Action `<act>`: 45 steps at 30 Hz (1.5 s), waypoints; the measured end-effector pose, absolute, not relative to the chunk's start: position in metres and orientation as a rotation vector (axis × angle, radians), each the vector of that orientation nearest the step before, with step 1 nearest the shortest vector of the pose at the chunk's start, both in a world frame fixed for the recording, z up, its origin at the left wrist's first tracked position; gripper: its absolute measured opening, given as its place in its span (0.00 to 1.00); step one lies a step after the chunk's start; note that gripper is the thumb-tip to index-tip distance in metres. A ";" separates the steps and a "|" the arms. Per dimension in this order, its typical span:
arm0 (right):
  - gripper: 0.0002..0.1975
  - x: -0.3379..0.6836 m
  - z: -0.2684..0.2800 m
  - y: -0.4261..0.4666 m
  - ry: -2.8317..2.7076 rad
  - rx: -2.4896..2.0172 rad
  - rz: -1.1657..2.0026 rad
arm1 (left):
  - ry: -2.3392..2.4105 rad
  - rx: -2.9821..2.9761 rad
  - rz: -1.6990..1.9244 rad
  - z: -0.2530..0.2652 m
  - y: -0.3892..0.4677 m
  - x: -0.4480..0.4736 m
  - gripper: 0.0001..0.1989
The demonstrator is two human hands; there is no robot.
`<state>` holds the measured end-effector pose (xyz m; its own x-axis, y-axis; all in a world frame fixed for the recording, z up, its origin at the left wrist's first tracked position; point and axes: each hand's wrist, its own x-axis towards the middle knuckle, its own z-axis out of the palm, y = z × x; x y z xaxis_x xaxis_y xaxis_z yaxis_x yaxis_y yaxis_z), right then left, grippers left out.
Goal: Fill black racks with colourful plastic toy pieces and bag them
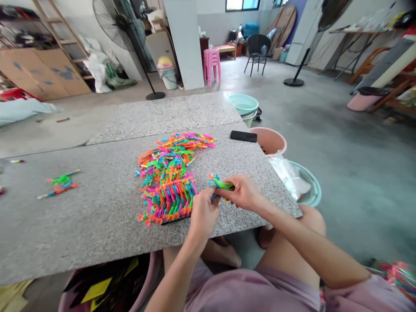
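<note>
My left hand (205, 212) and my right hand (243, 191) meet above the near right part of the stone table. Between their fingertips is a small bunch of bright plastic pieces (224, 185), mostly green and blue with a bit of orange; their exact kind is too small to tell. Both hands are closed on it. Just left of my left hand, similar plastic pieces stand packed in a neat row (172, 200), with a dark edge under it. Behind the row spreads a loose pile (172, 158) of the same pink, orange, green and blue pieces.
A black phone (243, 136) lies near the table's right edge. Beside that edge stand a pink basin (271, 139) and green tubs (314, 186), one with a plastic bag (286, 173). A few pieces (63, 184) lie far left. Below the table is a pink bin (151, 277).
</note>
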<state>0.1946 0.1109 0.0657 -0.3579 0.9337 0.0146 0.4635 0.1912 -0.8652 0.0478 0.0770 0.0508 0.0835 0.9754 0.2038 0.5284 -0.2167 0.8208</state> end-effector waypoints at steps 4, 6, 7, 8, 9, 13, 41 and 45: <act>0.21 0.185 0.065 0.107 -1.661 -1.311 1.439 | 1.553 1.820 1.140 0.051 0.074 0.050 0.10; 0.19 0.184 0.067 0.107 -1.599 -1.215 1.561 | 1.432 1.715 1.205 0.051 0.076 0.049 0.10; 0.18 0.186 0.069 0.108 -1.588 -1.139 1.635 | 1.329 1.622 1.226 0.051 0.077 0.048 0.09; 0.18 0.189 0.071 0.109 -1.568 -1.049 1.727 | 1.220 1.518 1.235 0.052 0.078 0.046 0.09; 0.19 0.192 0.073 0.110 -1.529 -0.959 1.827 | 1.120 1.419 1.229 0.053 0.080 0.044 0.10; 0.21 0.210 0.078 0.112 -1.325 -0.809 2.089 | 0.955 1.209 1.180 0.057 0.080 0.036 0.13; 0.11 0.220 0.065 0.083 -1.728 -1.186 0.847 | 1.061 0.757 1.142 0.066 0.078 0.039 0.16; 0.10 0.219 0.071 0.078 -1.742 -1.214 0.828 | 1.021 0.782 1.111 0.067 0.076 0.043 0.17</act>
